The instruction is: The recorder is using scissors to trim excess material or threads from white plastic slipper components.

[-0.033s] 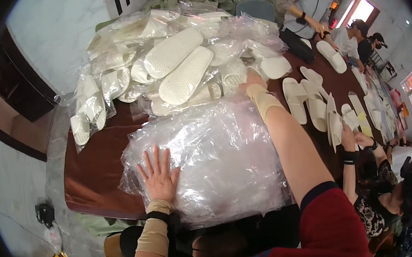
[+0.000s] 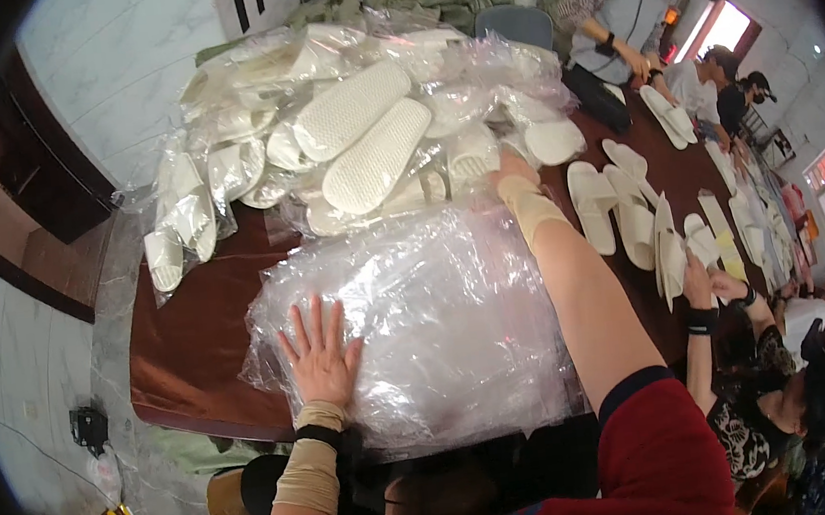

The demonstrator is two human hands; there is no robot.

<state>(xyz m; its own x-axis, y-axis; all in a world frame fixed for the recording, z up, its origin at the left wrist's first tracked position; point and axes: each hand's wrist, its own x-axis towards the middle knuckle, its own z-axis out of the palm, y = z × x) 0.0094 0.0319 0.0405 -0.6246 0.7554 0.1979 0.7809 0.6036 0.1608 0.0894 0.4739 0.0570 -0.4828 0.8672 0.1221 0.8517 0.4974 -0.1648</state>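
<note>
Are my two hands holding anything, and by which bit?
Your left hand holds nothing; it lies flat on the clear plastic. Your right hand reaches the bagged slippers; whether it grips one, and where, cannot be told.

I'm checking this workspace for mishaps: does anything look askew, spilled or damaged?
Nothing looks spilled or plainly damaged. The untidiest spot is the heap of bagged slippers: they lie at mixed angles, and one bagged slipper sits at the left edge of the brown table, unlike the plastic sheets stacked under the left hand.
</note>
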